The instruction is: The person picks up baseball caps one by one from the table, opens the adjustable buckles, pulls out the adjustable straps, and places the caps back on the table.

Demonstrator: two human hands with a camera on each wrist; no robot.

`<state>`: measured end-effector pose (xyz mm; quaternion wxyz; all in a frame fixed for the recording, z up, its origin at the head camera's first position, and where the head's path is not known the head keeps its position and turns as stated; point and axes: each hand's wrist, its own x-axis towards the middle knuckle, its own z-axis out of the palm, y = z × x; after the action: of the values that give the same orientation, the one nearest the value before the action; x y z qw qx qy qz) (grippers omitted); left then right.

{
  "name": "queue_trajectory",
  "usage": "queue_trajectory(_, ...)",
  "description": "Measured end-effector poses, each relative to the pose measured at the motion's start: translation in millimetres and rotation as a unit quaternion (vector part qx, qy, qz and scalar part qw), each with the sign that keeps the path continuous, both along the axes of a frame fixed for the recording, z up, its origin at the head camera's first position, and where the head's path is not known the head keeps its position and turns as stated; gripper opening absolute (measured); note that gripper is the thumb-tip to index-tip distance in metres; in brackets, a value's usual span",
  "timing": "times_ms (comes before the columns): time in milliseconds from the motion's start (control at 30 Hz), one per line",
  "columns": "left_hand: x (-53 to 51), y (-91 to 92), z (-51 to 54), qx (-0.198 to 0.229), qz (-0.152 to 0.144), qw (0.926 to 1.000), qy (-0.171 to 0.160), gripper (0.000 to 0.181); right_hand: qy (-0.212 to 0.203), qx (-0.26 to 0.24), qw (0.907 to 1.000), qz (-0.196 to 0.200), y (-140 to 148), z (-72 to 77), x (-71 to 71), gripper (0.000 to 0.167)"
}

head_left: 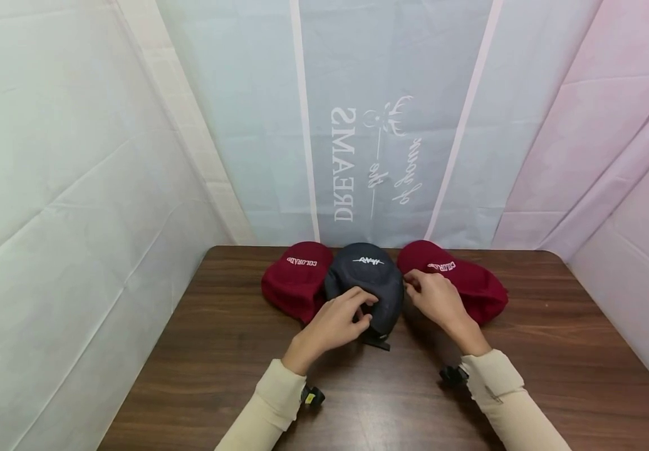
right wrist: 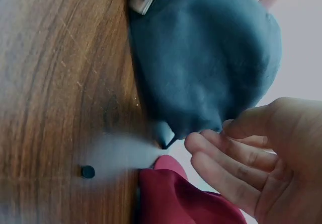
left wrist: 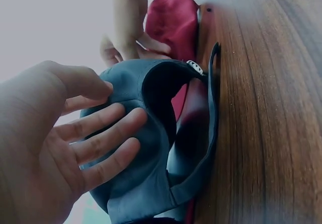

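Observation:
A dark blue-grey baseball cap (head_left: 363, 275) with white lettering stands at the table's far edge between two red caps. Its back opening and strap (left wrist: 214, 98), with a metal buckle, face the near side. My left hand (head_left: 338, 318) is over the dark cap's near left part, with its fingers (left wrist: 108, 138) extended and loosely spread along the cap's side. At the cap's right edge is my right hand (head_left: 436, 297); its thumb and fingers (right wrist: 241, 158) pinch the crumpled edge. Beside it lies the right red cap (head_left: 479, 288), partly covered by that hand.
The left red cap (head_left: 296, 282), lettered COLORADO, touches the dark cap's left side. A brown wooden table (head_left: 381, 401) extends toward me. Behind it hangs a pale cloth (head_left: 257, 125) with printed words, and white cloth walls (head_left: 76, 219) stand at the sides.

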<state>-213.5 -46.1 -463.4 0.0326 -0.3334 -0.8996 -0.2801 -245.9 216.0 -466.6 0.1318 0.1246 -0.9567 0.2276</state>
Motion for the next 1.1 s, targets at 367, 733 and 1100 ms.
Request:
queue_trajectory(367,-0.5,9.2,1.8,0.012,-0.007,0.9997,0.021,0.027,-0.003,0.005,0.9999,-0.011,14,22.0,25.1,0.02)
queue_trajectory(733,1.4,36.5,13.9,0.062,-0.035,0.9944,0.079,0.019,0.033,0.022,0.9986,-0.036,42,36.3,47.5,0.021)
queue_trajectory(1100,-10.8,72.0,32.7,0.057,-0.052,0.9922,0.098,0.021,0.093,0.016,0.9938,-0.058,62,34.0,62.0,0.019)
